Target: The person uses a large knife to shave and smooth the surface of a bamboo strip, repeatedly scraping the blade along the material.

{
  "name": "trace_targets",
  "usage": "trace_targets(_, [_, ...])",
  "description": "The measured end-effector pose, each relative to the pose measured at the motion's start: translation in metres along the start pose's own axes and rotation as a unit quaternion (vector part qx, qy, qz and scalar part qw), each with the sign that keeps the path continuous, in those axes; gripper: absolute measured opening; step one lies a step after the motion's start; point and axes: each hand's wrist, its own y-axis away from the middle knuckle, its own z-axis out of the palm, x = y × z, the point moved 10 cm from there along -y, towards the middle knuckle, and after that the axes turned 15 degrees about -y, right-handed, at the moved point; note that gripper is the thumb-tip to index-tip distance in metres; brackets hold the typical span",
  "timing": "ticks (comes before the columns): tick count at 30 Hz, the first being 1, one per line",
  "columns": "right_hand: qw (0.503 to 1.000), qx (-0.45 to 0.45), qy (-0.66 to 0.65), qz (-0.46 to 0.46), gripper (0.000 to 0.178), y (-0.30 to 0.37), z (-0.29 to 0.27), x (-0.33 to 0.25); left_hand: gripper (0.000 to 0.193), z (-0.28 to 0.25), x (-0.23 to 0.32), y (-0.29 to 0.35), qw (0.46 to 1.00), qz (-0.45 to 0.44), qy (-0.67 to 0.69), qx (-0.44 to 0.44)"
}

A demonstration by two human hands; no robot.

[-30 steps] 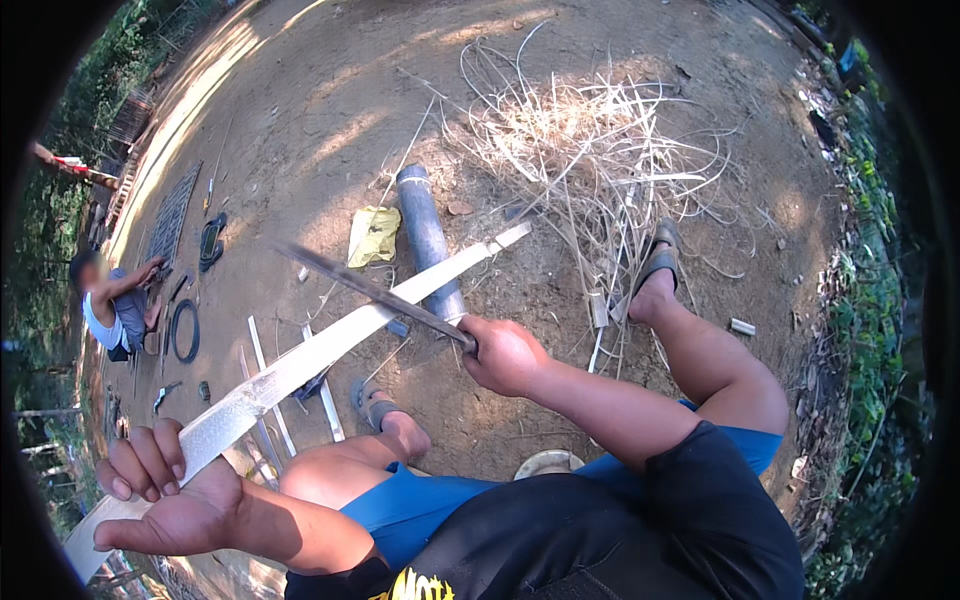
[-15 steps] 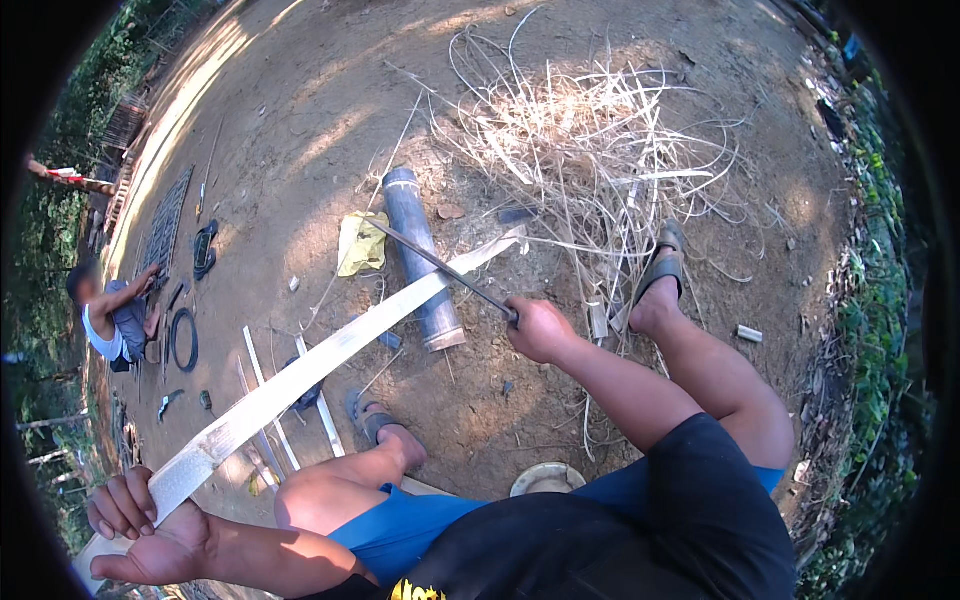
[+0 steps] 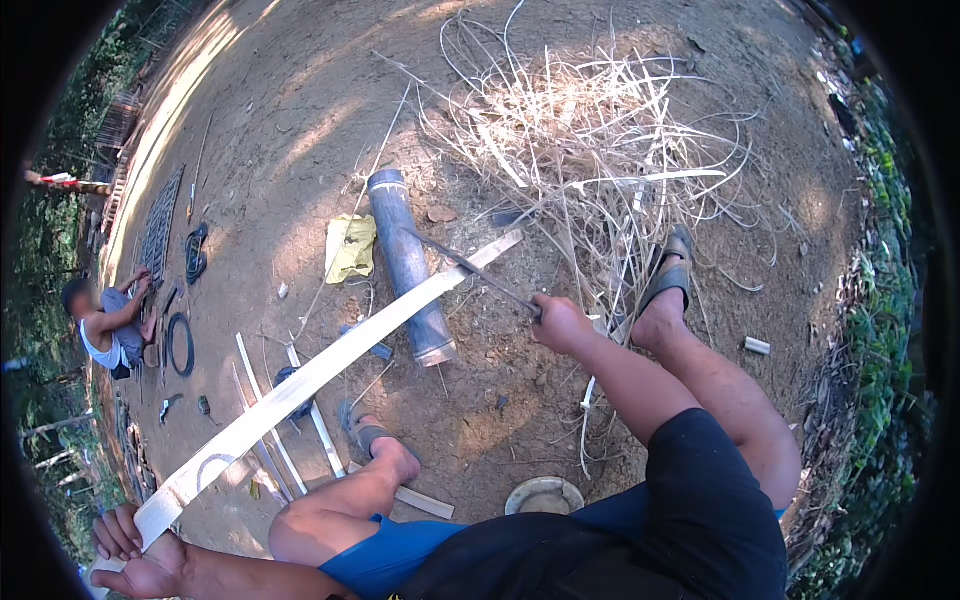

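My left hand point(image 3: 138, 555), at the lower left, is closed around the near end of a long, pale split-bamboo strip point(image 3: 330, 365). The strip slants up to the right and crosses above a dark bamboo log point(image 3: 402, 240) lying on the ground. In my right hand point(image 3: 562, 325) is the handle of a long, dark-bladed knife point(image 3: 505, 288); my fingers are wrapped around it. Its blade crosses the strip near the far end, and the tip reaches over the log. Whether the edge bites into the strip I cannot tell.
A tangled heap of bamboo shavings point(image 3: 600, 130) lies ahead. Beside the log is a yellow packet point(image 3: 350, 248). Several pale strips point(image 3: 268, 405) lie at left, and a round bowl point(image 3: 545, 495) sits between my legs. Another person point(image 3: 112, 325) squats at far left near a black coil point(image 3: 181, 345).
My right hand and the knife have shifted right, so the blade crosses the strip closer to its far end. My left hand, still gripping the strip, sits slightly lower in view.
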Motion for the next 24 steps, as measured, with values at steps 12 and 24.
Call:
trace_targets(12, [0.992,0.014,-0.028,0.126,0.035,0.001,-0.004,0.055,0.043,0.012,-0.001,0.007,0.999,0.011,0.012,-0.03])
trace_targets(24, [0.95,0.053,-0.221,0.214,0.02,0.012,0.06,0.143,0.05,0.038,0.008,0.041,1.0,0.02,0.009,0.003])
